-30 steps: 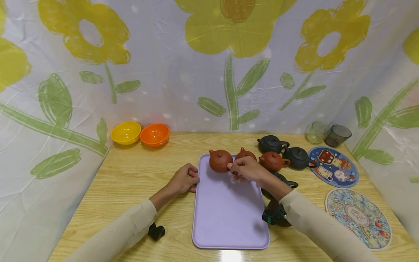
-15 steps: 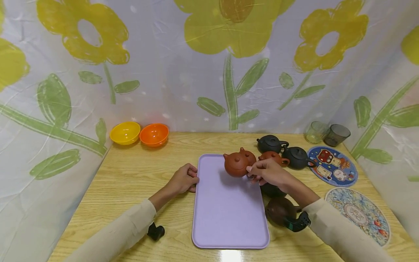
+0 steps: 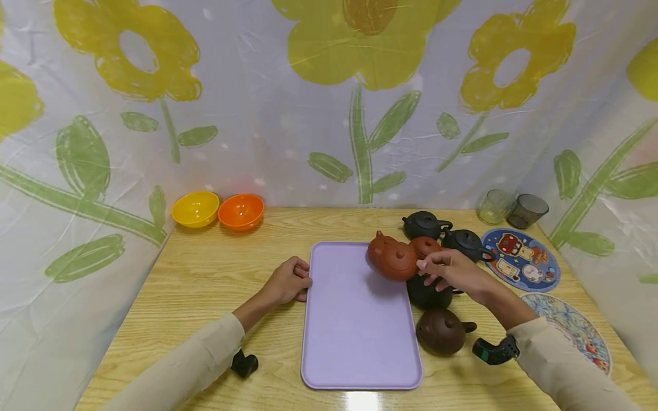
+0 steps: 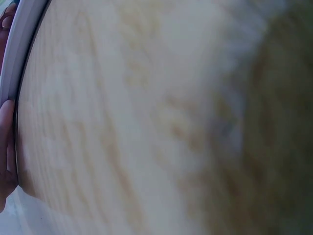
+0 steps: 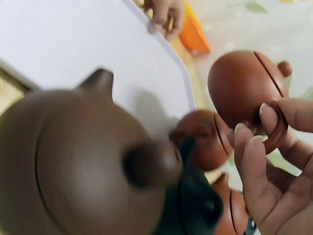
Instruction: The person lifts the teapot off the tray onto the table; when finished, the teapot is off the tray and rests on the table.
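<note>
My right hand [image 3: 454, 274] pinches the handle of a reddish clay teapot [image 3: 394, 262], lifted over the right rim of the lilac tray [image 3: 360, 337]. In the right wrist view, thumb and fingers close round the loop handle of this teapot [image 5: 239, 83]. Behind it, partly hidden, stand two more reddish teapots, one at the tray's right rim [image 3: 377, 244] and one farther right [image 3: 425, 245]. At the tray's left edge my left hand [image 3: 284, 281] holds the rim, its thumb over it. The tray's surface shows no teapot in its middle.
Right of the tray stand a dark brown teapot [image 3: 441, 332] and a black teapot [image 3: 426, 294]; two more black teapots [image 3: 422, 225] are farther back. Round mats [image 3: 532, 274] and two glasses [image 3: 528, 210] lie beyond. Yellow [image 3: 195, 209] and orange bowls [image 3: 241, 211] stand back left.
My right hand has carried the reddish teapot from the tray's far left corner rightward to the right rim. The brown teapot has come into clear view. My left hand has stayed still.
</note>
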`<state>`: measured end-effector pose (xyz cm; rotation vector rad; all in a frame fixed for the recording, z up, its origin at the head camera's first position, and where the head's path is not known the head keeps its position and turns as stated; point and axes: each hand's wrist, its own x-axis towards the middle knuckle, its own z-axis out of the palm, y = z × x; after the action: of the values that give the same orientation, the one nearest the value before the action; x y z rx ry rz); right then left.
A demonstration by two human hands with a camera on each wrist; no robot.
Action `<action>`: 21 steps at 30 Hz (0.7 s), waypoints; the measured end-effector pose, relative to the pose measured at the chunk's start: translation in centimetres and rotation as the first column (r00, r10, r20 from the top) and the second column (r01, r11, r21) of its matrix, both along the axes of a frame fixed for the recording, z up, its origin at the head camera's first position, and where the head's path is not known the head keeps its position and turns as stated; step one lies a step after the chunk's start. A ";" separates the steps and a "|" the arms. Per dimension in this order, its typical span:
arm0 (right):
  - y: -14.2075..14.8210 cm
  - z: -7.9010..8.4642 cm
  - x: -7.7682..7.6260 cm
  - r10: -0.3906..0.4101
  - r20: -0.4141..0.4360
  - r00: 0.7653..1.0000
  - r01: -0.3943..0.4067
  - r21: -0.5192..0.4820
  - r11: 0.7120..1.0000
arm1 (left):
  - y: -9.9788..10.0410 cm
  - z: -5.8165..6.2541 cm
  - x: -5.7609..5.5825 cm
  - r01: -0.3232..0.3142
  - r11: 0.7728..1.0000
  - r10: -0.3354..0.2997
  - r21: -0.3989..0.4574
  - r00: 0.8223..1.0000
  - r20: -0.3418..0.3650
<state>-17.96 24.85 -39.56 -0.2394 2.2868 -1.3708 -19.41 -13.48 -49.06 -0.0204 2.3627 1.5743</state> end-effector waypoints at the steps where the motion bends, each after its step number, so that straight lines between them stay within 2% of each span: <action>1: 0.4 0.1 0.0 0.004 -0.001 1.000 -0.004 -0.006 1.000 | 0.0 0.0 0.0 0.003 1.000 -0.003 -0.001 1.000 -0.004; 11: 5.1 0.5 -0.3 0.025 -0.014 1.000 -0.026 -0.069 0.997 | 0.1 0.2 0.2 -0.009 1.000 0.009 0.016 1.000 -0.002; 21: 10.0 -1.1 -0.4 0.057 -0.043 0.997 -0.059 -0.054 0.997 | 0.1 0.2 0.2 -0.016 1.000 0.016 -0.004 1.000 -0.005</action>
<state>-18.39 34.88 -40.64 -0.3521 2.2589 -1.4136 -19.23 -13.35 -48.81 -0.0370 2.3747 1.5789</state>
